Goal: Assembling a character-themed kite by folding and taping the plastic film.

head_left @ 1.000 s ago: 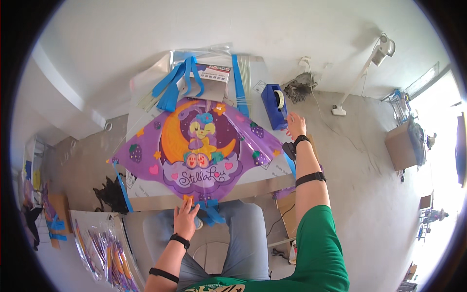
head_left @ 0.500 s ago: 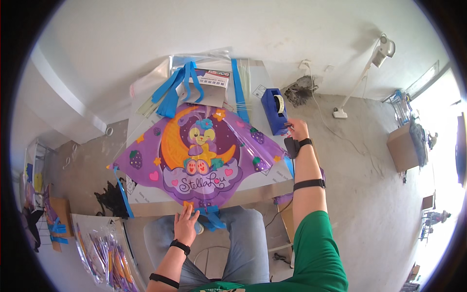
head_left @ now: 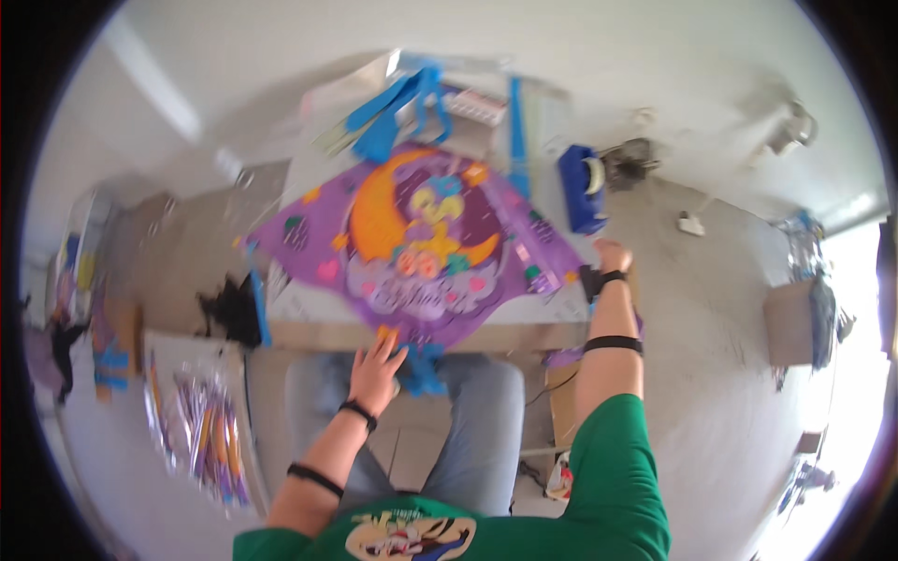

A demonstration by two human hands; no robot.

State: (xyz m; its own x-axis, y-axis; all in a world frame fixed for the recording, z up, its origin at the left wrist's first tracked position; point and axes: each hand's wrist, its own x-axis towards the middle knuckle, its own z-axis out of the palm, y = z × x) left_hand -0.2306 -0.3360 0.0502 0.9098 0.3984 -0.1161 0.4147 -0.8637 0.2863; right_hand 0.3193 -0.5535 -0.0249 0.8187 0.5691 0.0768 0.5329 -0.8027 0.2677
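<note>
A purple kite with a cartoon rabbit on an orange crescent moon lies spread over the table's near part. At its bottom tip my left hand rests with fingers stretched out and apart, touching the edge beside a bunch of blue ribbon. My right hand is at the kite's right tip, just below a blue tape dispenser. Motion blurs its fingers, so what they hold, if anything, cannot be made out. A dark small device sits at that wrist.
Blue strips, a box and thin pale rods lie at the table's back. Left of my legs stands a board with wrapped kites. A black bundle hangs at the table's left. Farther right is a cardboard box.
The whole view has shifted, so the table and kite appear higher and further right. My left hand stays at the bottom tip; my right hand remains near the dispenser, now just below it.
</note>
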